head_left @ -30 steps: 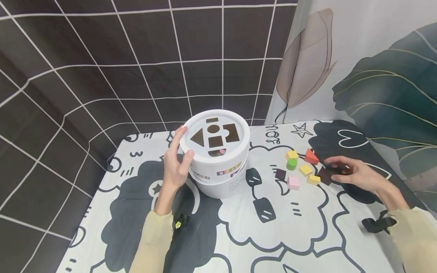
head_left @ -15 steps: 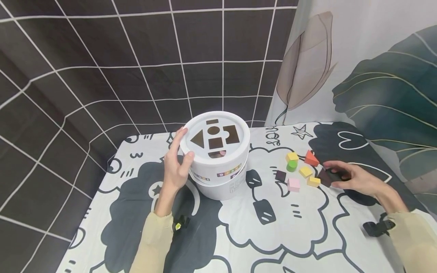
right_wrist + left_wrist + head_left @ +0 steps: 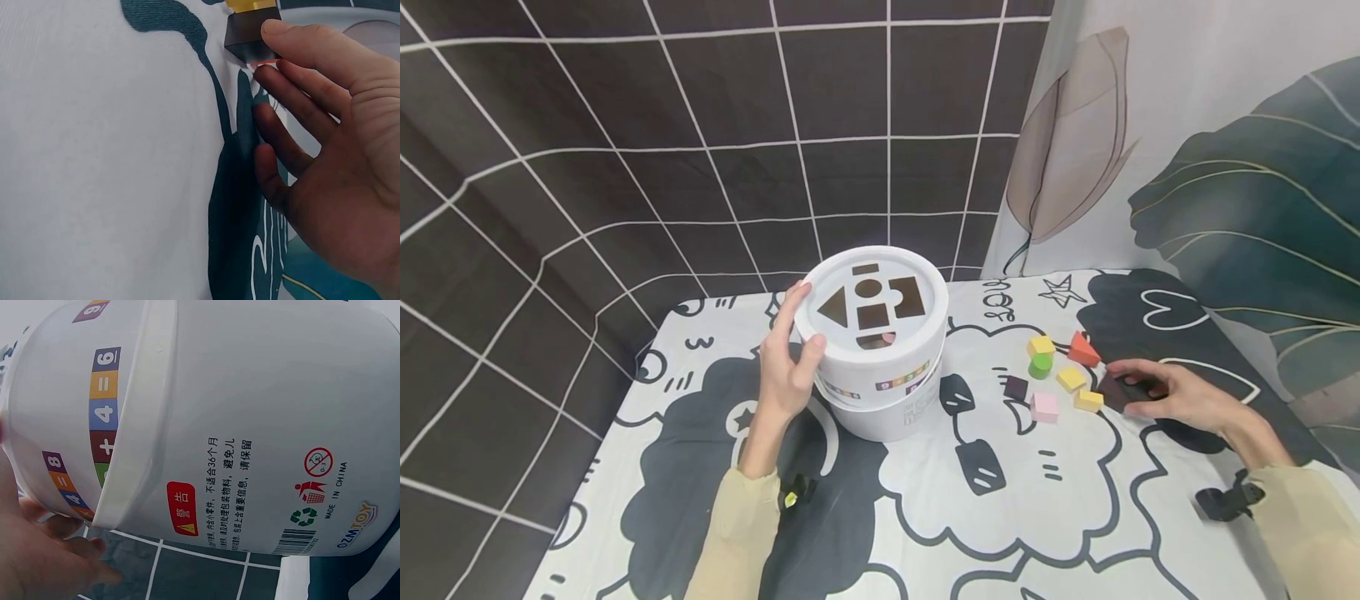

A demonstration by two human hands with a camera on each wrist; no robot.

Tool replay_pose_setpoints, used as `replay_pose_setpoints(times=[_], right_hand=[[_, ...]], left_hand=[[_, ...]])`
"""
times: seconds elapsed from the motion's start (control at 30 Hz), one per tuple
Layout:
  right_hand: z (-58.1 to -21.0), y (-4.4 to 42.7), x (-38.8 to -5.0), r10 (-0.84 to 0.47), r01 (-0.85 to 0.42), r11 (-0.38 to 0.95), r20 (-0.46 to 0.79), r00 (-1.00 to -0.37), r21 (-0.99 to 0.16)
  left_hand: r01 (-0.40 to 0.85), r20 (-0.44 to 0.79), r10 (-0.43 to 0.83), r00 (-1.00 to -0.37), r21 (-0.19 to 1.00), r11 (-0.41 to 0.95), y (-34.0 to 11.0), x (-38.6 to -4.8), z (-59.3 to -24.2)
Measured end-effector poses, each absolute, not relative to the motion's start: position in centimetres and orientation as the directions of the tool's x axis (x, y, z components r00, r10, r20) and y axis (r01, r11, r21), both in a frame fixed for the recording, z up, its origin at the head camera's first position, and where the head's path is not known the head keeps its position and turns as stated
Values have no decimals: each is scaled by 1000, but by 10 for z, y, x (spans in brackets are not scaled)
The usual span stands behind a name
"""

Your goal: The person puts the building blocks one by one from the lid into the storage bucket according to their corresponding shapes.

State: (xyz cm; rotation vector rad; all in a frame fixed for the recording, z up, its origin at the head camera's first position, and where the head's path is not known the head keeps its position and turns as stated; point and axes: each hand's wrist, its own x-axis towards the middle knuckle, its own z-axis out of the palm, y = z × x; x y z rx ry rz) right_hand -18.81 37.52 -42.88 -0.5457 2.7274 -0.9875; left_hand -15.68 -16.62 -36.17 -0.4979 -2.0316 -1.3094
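Note:
A white round shape-sorter bucket (image 3: 880,383) stands upright, its lid (image 3: 842,337) cut with triangle, circle, square and other holes. My left hand (image 3: 784,367) grips the lid's left rim, thumb toward the front; the left wrist view shows its fingers (image 3: 62,550) partly behind the bucket. To the right, my right hand (image 3: 1180,396) holds a dark brown block (image 3: 1116,392) between thumb and fingers, the block low at the cloth. In the right wrist view the thumb lies on the dark block's side (image 3: 247,34); the fingers partly hide behind it.
Beside the dark block lie a red triangular block (image 3: 1083,349), a green cylinder (image 3: 1041,365), a pink block (image 3: 1044,406), a small dark block (image 3: 1016,387) and several yellow blocks (image 3: 1071,379). A dark gridded curtain (image 3: 737,167) hangs behind the cloth-covered surface.
My right hand has moved slightly left and down, and its thumb and fingers have closed in on the dark block. The left hand and the bucket stay put.

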Motion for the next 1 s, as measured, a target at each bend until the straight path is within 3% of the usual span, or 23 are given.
replay_pose_setpoints(times=[0.3, 0.8, 1.0], right_hand=[[-429, 370, -190, -376, -234, 755, -112, -920, -612], [-424, 372, -186, -340, -221, 765, -87, -936, -605], [-417, 371, -183, -348, -257, 730, -21, -937, -634]], left_hand=[[624, 703, -36, -710, 652, 430, -166, -156, -362], [626, 705, -40, -708, 653, 425, -166, -156, -362], [627, 705, -41, -708, 654, 423, -167, -155, -362]])
